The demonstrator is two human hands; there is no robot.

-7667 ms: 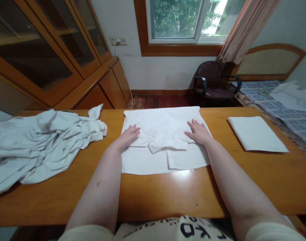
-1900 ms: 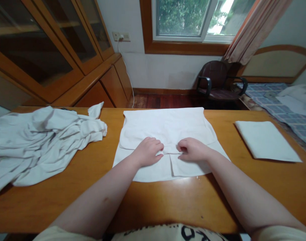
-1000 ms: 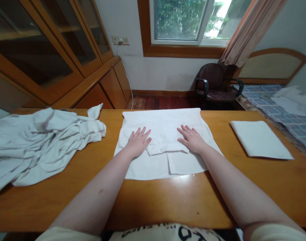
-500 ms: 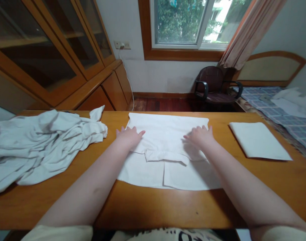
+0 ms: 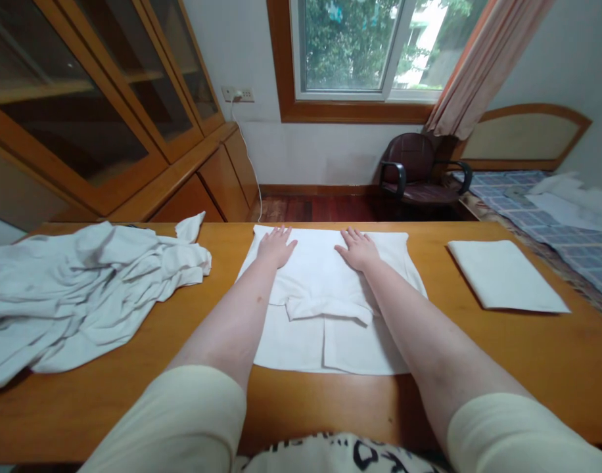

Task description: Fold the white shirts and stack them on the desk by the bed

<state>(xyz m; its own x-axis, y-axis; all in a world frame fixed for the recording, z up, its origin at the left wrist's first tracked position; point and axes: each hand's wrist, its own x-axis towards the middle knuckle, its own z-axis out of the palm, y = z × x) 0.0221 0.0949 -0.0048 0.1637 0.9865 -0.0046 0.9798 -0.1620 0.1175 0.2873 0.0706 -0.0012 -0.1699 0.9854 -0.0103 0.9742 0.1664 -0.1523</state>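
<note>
A white garment (image 5: 311, 276), partly folded over itself with a collar-like band across its middle, lies flat on the wooden table (image 5: 330, 407). My left hand (image 5: 277, 246) rests palm down on its far left part, fingers spread. On the far right part my right hand (image 5: 357, 248) lies flat too, fingers apart. Neither hand grips the cloth. The lower layer reaches toward me and shows a slit near its middle. My forearms cover parts of both side edges.
A crumpled pile of white cloth (image 5: 89, 295) covers the table's left side. At the right lies a neatly folded white cloth (image 5: 508, 276). Beyond the table stand a glass-door cabinet (image 5: 148, 177), an armchair (image 5: 419, 167) and a bed (image 5: 552, 210).
Both hands have slid forward over the garment, away from me, and closer together. The fingers now lie flatter near its far edge. The garment itself looks nearly unchanged.
</note>
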